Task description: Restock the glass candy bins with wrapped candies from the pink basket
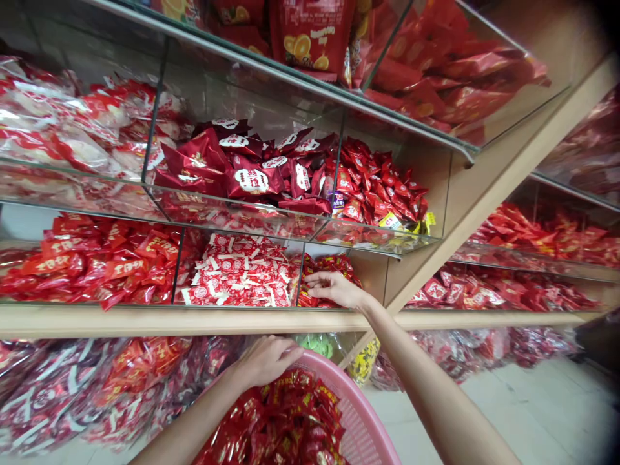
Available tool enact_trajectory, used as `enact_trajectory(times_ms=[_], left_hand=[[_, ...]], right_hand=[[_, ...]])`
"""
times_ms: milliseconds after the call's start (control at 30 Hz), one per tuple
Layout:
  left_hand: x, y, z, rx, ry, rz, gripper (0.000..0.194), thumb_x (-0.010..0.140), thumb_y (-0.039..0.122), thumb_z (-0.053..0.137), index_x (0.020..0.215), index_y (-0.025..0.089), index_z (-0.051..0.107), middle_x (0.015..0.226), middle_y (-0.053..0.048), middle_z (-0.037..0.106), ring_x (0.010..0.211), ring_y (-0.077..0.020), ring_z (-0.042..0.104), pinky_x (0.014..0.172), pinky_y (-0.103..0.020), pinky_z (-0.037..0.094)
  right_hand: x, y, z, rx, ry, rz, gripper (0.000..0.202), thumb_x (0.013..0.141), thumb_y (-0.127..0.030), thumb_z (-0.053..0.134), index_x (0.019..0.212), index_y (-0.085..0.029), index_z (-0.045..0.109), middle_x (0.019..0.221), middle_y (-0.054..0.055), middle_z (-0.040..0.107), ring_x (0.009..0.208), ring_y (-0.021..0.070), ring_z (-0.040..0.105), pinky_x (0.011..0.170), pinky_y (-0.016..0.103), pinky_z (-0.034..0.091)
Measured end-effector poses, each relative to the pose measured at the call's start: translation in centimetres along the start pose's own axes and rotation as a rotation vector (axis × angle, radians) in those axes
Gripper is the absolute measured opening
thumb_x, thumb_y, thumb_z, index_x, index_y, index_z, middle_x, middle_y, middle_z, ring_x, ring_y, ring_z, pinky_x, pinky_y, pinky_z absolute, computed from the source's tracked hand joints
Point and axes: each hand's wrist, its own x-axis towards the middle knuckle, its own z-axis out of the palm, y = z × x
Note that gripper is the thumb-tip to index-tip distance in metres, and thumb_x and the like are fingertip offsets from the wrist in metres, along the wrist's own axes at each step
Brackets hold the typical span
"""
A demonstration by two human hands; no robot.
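My left hand [268,363] is closed over the far rim of a pink plastic basket [361,403], its fingertips hidden behind the edge. Inside the basket lies a heap of shiny red wrapped sweets [290,420]. My right hand [336,289] reaches into a small compartment at the right end of the lower shelf. Its fingers are stretched out, palm down, over small dark red packets [334,263], and nothing shows in its grasp. Just left of that compartment, behind a clear divider, are red and white wrapped sweets [242,271].
Glass-fronted shelves hold maroon packets [254,179], small red packets [372,184] and orange-red packets [111,255]. A slanting wooden upright [465,206] stands right of my arm. Filled plastic bags [62,387] lie below the wooden shelf edge [121,321]. Pale floor tiles [533,413] show at right.
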Motion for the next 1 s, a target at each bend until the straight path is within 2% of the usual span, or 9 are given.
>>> enact_trajectory(times_ms=[167, 267, 333, 500, 633, 733, 900, 1000], left_hand=[[0.0, 0.1, -0.1, -0.002, 0.003, -0.005, 0.057, 0.086, 0.058, 0.019, 0.092, 0.024, 0.065, 0.09, -0.004, 0.07, 0.082, -0.0214, 0.063, 0.07, -0.027, 0.04], [-0.1, 0.2, -0.2, -0.011, 0.004, -0.004, 0.056, 0.086, 0.057, 0.02, 0.096, 0.025, 0.064, 0.093, -0.004, 0.069, 0.084, -0.0217, 0.063, 0.071, -0.027, 0.04], [-0.1, 0.2, -0.2, -0.01, 0.0, -0.007, 0.057, 0.086, 0.058, 0.019, 0.094, 0.025, 0.065, 0.09, -0.003, 0.07, 0.082, -0.0216, 0.063, 0.069, -0.027, 0.04], [0.0, -0.2, 0.2, -0.007, -0.009, -0.007, 0.056, 0.086, 0.058, 0.019, 0.092, 0.026, 0.064, 0.085, -0.002, 0.07, 0.08, -0.0208, 0.063, 0.071, -0.026, 0.04], [-0.1, -0.6, 0.4, -0.012, -0.019, -0.008, 0.052, 0.086, 0.057, 0.021, 0.095, 0.027, 0.063, 0.09, 0.0, 0.07, 0.085, -0.0206, 0.062, 0.077, -0.026, 0.039], [-0.1, -0.7, 0.5, -0.013, -0.021, -0.006, 0.051, 0.086, 0.057, 0.022, 0.095, 0.028, 0.063, 0.091, 0.0, 0.069, 0.088, -0.0207, 0.062, 0.078, -0.026, 0.039], [0.0, -0.9, 0.5, -0.002, -0.01, 0.03, 0.05, 0.087, 0.055, 0.021, 0.093, 0.028, 0.063, 0.09, 0.0, 0.069, 0.084, -0.0206, 0.062, 0.076, -0.026, 0.039], [0.0, -1.0, 0.7, 0.005, -0.011, 0.027, 0.05, 0.087, 0.055, 0.021, 0.09, 0.028, 0.063, 0.087, 0.001, 0.069, 0.081, -0.0202, 0.062, 0.073, -0.025, 0.038]], right_hand=[[0.4, 0.1, 0.4, 0.032, 0.088, -0.025, 0.049, 0.056, -0.036, 0.074, 0.097, -0.013, 0.062, 0.077, 0.001, 0.059, 0.073, 0.0125, 0.053, 0.07, 0.028, 0.044], [0.3, -0.9, 0.4, 0.006, 0.135, -0.046, 0.048, 0.058, -0.037, 0.072, 0.099, -0.014, 0.061, 0.08, 0.002, 0.059, 0.073, 0.0127, 0.054, 0.071, 0.028, 0.044], [0.3, -1.6, 0.3, -0.042, 0.149, -0.062, 0.048, 0.06, -0.038, 0.071, 0.1, -0.013, 0.06, 0.078, 0.001, 0.058, 0.069, 0.0116, 0.053, 0.066, 0.027, 0.043], [0.5, -2.5, 1.2, -0.267, 0.148, -0.045, 0.04, 0.062, -0.032, 0.067, 0.095, -0.011, 0.061, 0.063, -0.004, 0.05, 0.055, 0.0084, 0.043, 0.054, 0.022, 0.037], [0.6, -3.1, 2.6, -0.602, 0.174, 0.043, 0.026, 0.061, -0.03, 0.068, 0.079, -0.012, 0.064, 0.056, -0.005, 0.046, 0.053, 0.0085, 0.039, 0.049, 0.021, 0.029], [0.5, -3.8, 3.2, -0.787, 0.201, 0.063, 0.019, 0.063, -0.03, 0.066, 0.072, -0.013, 0.064, 0.055, -0.003, 0.049, 0.056, 0.0098, 0.041, 0.05, 0.021, 0.027], [0.3, -4.5, 3.3, -0.884, 0.172, 0.091, 0.013, 0.068, -0.026, 0.062, 0.066, -0.014, 0.065, 0.059, 0.002, 0.057, 0.061, 0.0114, 0.047, 0.053, 0.02, 0.029], [0.2, -4.5, 3.4, -0.89, 0.161, 0.107, 0.015, 0.066, -0.029, 0.063, 0.066, -0.014, 0.066, 0.057, 0.001, 0.057, 0.06, 0.0116, 0.047, 0.052, 0.02, 0.029]])
